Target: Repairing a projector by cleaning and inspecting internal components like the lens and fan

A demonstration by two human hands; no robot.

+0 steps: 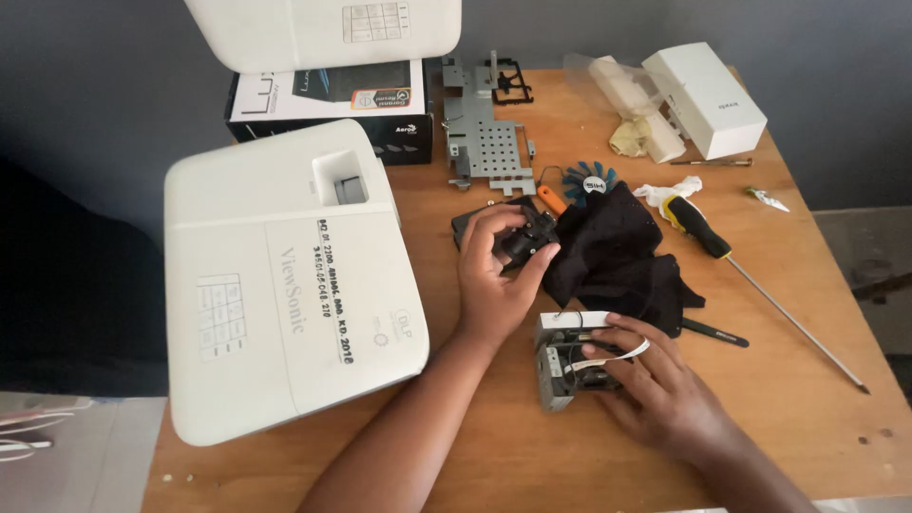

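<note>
My left hand (pixel 494 275) grips a small black module (pixel 525 239) near the middle of the wooden table (pixel 532 465), its fingers wrapped over the part's top. My right hand (pixel 655 389) rests on a grey metal and white plastic assembly (pixel 562 366) with a thin white ribbon cable (pixel 608 359) running under the fingers. A black cloth (pixel 613 252) lies just right of the black module. A white projector (pixel 275 285) sits to the left of both hands.
A long screwdriver with black-and-yellow handle (pixel 698 226) lies to the right. A perforated metal bracket (pixel 484 133), a blue fan (pixel 589 180), a white box (pixel 708 95), a black pen (pixel 714 332) and a dark carton (pixel 332 109) with another white projector (pixel 323 28) are farther back.
</note>
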